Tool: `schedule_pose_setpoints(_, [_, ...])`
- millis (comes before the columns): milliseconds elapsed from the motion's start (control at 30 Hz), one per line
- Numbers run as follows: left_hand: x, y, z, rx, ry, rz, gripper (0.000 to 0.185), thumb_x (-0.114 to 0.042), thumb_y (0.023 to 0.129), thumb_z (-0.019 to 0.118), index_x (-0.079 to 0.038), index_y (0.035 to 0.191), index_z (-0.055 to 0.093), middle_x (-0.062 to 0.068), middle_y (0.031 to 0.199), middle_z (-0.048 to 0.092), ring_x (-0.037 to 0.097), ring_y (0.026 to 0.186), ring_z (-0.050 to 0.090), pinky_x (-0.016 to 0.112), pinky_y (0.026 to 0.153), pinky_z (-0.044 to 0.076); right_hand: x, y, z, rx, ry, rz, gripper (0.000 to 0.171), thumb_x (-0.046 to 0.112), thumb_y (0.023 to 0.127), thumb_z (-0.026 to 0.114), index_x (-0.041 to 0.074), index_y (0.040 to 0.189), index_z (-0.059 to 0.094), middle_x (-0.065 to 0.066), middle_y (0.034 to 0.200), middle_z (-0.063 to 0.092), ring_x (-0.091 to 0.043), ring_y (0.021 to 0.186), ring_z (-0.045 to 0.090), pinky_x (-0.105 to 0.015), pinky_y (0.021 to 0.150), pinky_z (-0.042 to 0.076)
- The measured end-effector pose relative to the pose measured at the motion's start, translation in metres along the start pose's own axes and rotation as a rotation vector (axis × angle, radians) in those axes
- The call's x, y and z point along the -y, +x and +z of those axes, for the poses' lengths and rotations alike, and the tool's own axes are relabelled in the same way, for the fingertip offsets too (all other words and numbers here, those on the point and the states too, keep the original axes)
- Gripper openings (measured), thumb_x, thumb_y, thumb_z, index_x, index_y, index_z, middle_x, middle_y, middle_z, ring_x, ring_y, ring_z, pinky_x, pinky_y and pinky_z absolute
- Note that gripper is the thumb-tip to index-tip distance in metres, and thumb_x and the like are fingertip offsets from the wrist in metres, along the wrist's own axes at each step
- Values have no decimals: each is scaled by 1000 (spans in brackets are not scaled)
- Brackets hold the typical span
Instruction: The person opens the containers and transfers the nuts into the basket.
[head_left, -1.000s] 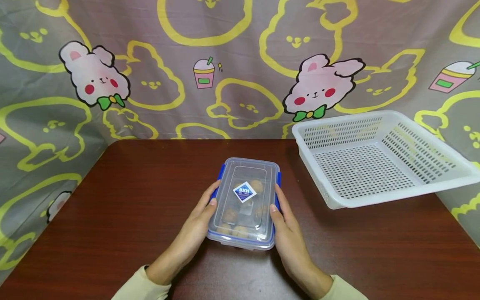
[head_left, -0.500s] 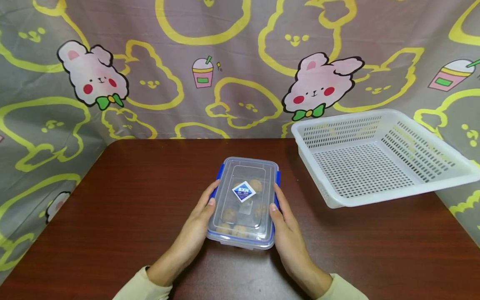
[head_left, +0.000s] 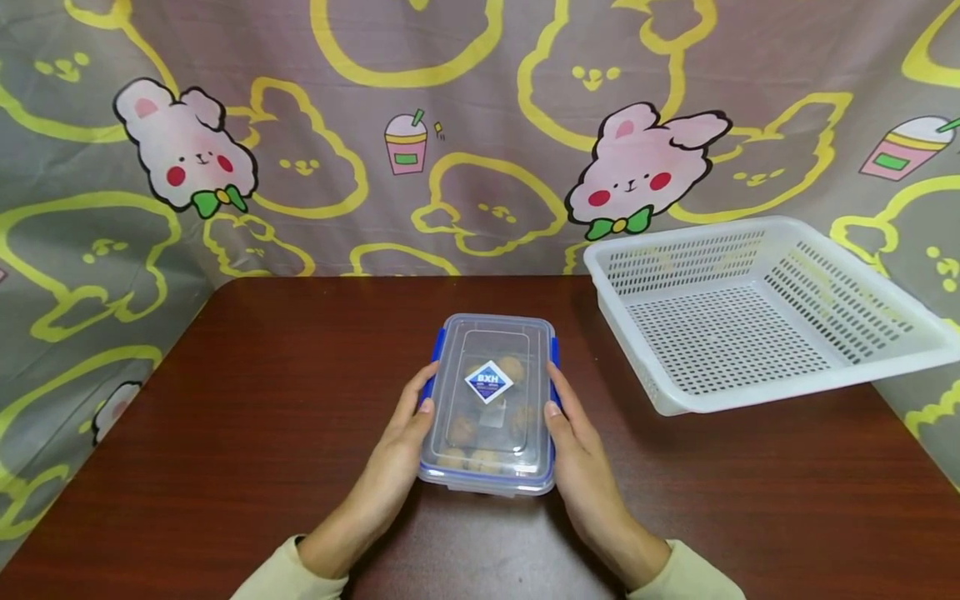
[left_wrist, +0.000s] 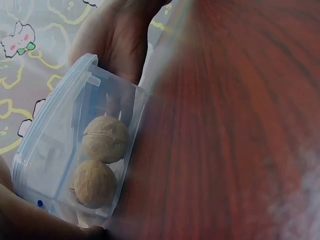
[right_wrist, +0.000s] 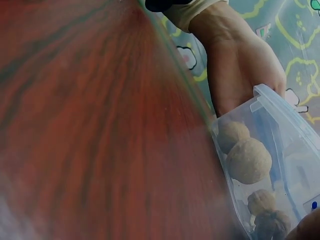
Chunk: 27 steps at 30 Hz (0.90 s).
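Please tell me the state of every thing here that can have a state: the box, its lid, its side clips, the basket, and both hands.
Clear box: standing on the table, walnuts inside.
Lid: on the box.
Blue side clips: seem folded down, partly hidden by fingers.
White basket: nothing in it, standing at the right.
Left hand: grips the box's left side.
Right hand: grips the box's right side.
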<state>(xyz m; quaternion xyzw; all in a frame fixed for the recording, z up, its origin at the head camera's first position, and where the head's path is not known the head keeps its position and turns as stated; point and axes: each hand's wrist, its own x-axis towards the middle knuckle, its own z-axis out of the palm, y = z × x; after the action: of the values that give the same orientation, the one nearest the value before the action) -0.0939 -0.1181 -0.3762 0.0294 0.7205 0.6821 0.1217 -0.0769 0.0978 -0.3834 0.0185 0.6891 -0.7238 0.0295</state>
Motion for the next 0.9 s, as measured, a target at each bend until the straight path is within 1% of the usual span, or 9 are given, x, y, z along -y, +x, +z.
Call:
schedule_pose_setpoints(100, [0, 0, 0, -2, 11, -5, 49, -25, 116, 28, -33, 164, 26, 13, 163, 31, 32, 135, 46, 49, 118, 28, 0, 2, -2, -5, 1, 3, 52, 22, 115, 33, 33, 166, 30, -3, 173, 27, -25, 158, 23, -55, 128, 17])
schedule_pose_setpoints(200, [0, 0, 0, -5, 23, -7, 49, -24, 116, 28, -33, 164, 26, 15, 161, 34, 32, 132, 49, 49, 118, 29, 0, 4, -3, -6, 17, 13, 51, 21, 115, 33, 35, 164, 32, -1, 172, 29, -22, 156, 25, -52, 128, 18])
schedule_pose_setpoints(300, [1, 0, 0, -8, 32, 5, 50, -25, 116, 29, -34, 165, 26, 14, 164, 33, 33, 138, 45, 53, 121, 26, 0, 5, -4, 1, 29, 18, 51, 21, 115, 32, 36, 164, 32, 1, 171, 29, -21, 156, 25, -50, 128, 19])
schedule_pose_setpoints(433, [1, 0, 1, -19, 54, 30, 51, -25, 116, 30, -34, 166, 27, 10, 171, 28, 32, 150, 33, 59, 126, 18, 0, 5, -4, -1, 32, 17, 51, 21, 115, 32, 36, 164, 32, 1, 171, 29, -21, 156, 26, -51, 128, 19])
schedule_pose_setpoints(600, [2, -1, 0, -41, 95, 46, 51, -26, 116, 31, -35, 166, 30, 8, 173, 26, 32, 155, 26, 63, 128, 14, -1, 5, -4, -14, 10, 13, 51, 21, 115, 33, 35, 164, 33, -1, 172, 28, -22, 156, 26, -51, 128, 19])
schedule_pose_setpoints(767, [1, -1, 1, -53, 106, 47, 50, -27, 116, 31, -36, 165, 31, 8, 173, 27, 33, 155, 26, 64, 128, 14, -2, 5, -3, -21, -3, 5, 51, 22, 115, 34, 34, 164, 34, -1, 171, 30, -22, 155, 27, -50, 128, 19])
schedule_pose_setpoints(900, [2, -2, 3, -75, 141, 56, 49, -30, 116, 30, -37, 165, 31, 8, 171, 30, 33, 152, 32, 65, 126, 17, -2, 5, -3, -16, 0, 7, 50, 22, 115, 34, 35, 164, 33, -1, 171, 30, -22, 155, 27, -51, 128, 19])
